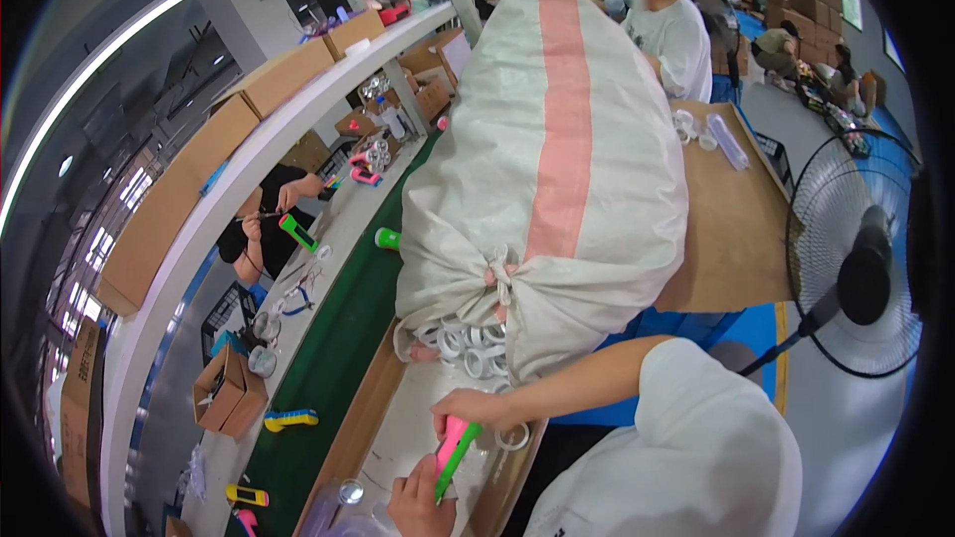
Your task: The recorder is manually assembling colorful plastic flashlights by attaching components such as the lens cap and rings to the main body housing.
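Observation:
Both my hands are closed around one pink and green plastic handle-shaped piece (455, 444), which lies slantwise between them. My right hand (468, 410) grips its far end, with the forearm reaching in from the right. Around the near end are the fingers of my left hand (420, 503), low in the picture. Just beyond my hands, several white plastic rings (477, 350) spill from the tied mouth of a big white woven sack (477, 159) with a pink stripe. A single white ring (512, 437) lies beside my right wrist.
A green conveyor belt (328, 368) runs along the left, carrying a blue and yellow piece (290, 420) and a yellow piece (247, 495). Beyond it, another person's hands (288, 201) work near a small carton (230, 390). A standing fan (863, 278) and cardboard sheet (731, 229) are right.

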The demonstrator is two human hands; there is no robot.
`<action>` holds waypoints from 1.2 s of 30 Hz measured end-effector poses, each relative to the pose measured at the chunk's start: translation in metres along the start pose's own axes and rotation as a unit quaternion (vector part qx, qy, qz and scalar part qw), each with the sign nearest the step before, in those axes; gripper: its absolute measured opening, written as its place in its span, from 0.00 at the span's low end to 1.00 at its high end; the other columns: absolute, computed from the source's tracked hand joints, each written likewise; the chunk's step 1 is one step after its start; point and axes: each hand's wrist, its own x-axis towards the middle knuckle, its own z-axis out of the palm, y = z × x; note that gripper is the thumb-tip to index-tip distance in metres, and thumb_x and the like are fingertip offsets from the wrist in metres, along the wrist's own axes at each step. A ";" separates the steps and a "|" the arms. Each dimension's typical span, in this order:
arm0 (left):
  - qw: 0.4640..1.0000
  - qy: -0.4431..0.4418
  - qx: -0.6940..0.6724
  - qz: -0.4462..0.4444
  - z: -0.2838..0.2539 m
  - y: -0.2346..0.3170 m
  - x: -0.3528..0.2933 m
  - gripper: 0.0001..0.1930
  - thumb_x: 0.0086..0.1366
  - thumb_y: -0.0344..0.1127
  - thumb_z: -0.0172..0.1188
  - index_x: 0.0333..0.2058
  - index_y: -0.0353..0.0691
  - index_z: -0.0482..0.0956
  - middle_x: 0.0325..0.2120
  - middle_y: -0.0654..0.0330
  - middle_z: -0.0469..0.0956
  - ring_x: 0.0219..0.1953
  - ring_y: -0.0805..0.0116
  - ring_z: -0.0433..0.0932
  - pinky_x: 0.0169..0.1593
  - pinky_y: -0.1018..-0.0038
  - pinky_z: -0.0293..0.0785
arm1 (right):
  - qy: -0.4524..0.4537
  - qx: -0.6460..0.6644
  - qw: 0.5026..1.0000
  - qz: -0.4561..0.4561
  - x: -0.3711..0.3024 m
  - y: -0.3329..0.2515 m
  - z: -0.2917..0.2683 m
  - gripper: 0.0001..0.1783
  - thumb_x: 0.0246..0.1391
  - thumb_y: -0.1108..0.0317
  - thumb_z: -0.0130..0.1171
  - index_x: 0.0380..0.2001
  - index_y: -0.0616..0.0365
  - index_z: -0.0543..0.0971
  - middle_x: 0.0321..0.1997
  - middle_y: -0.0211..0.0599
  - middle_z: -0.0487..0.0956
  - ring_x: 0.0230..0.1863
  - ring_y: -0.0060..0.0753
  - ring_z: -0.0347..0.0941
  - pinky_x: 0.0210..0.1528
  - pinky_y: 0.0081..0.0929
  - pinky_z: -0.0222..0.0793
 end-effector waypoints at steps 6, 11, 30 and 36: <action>0.831 -0.021 -0.431 -0.351 -0.026 0.012 -0.020 0.25 0.50 0.30 0.68 0.48 0.33 0.75 0.37 0.54 0.79 0.37 0.69 0.76 0.42 0.73 0.73 | -0.066 -0.278 0.839 -0.463 -0.058 -0.049 0.005 0.20 0.65 0.52 0.43 0.41 0.61 0.72 0.40 0.38 0.73 0.43 0.34 0.69 0.49 0.31 0.65; 0.957 0.016 -0.197 -0.213 0.004 0.004 -0.006 0.25 0.50 0.31 0.68 0.49 0.33 0.74 0.39 0.55 0.80 0.37 0.67 0.78 0.42 0.72 0.74 | 0.012 -0.096 0.955 -0.282 -0.001 -0.009 0.001 0.17 0.63 0.59 0.42 0.30 0.60 0.74 0.29 0.34 0.74 0.36 0.27 0.69 0.43 0.27 0.64; 0.833 0.201 -0.383 -0.346 0.043 0.037 -0.021 0.27 0.55 0.28 0.65 0.53 0.36 0.65 0.40 0.58 0.75 0.38 0.69 0.76 0.42 0.75 0.73 | -0.102 0.207 0.949 -0.217 -0.011 -0.039 0.032 0.26 0.53 0.57 0.62 0.50 0.56 0.68 0.46 0.40 0.74 0.52 0.39 0.72 0.57 0.43 0.70; 0.572 0.016 -0.739 -0.356 0.031 0.058 -0.025 0.28 0.51 0.27 0.65 0.51 0.38 0.66 0.27 0.58 0.72 0.23 0.70 0.72 0.26 0.75 0.69 | -0.138 0.291 0.927 -0.192 -0.023 -0.034 0.045 0.20 0.47 0.60 0.64 0.38 0.53 0.67 0.40 0.43 0.74 0.45 0.44 0.75 0.54 0.42 0.71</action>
